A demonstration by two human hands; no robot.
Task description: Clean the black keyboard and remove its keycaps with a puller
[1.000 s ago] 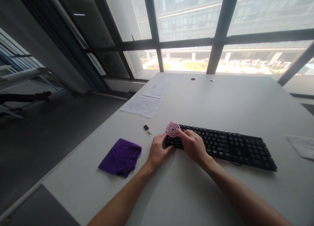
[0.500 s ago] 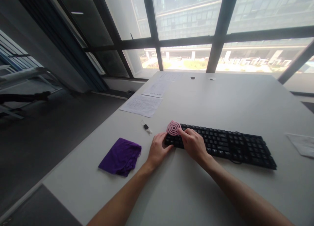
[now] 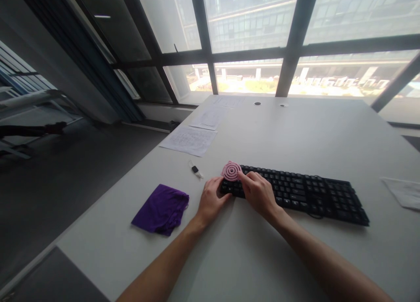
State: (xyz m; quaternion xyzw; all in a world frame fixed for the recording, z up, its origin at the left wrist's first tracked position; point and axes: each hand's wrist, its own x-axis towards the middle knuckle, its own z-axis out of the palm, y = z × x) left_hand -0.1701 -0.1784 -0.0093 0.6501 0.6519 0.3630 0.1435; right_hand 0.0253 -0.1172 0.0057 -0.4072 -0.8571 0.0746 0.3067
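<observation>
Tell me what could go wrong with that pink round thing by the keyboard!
The right hand holds the pink ringed disc at the left end of the black keyboard, so keys might get pressed by accident. The left hand touches that end too and could nudge it askew.

The round pink piece (image 3: 231,171) has a pattern of concentric rings and covers some keys at the left end of the keyboard (image 3: 297,190), which is black and long, lying slantwise on the white counter (image 3: 295,135), keys upward.
</observation>
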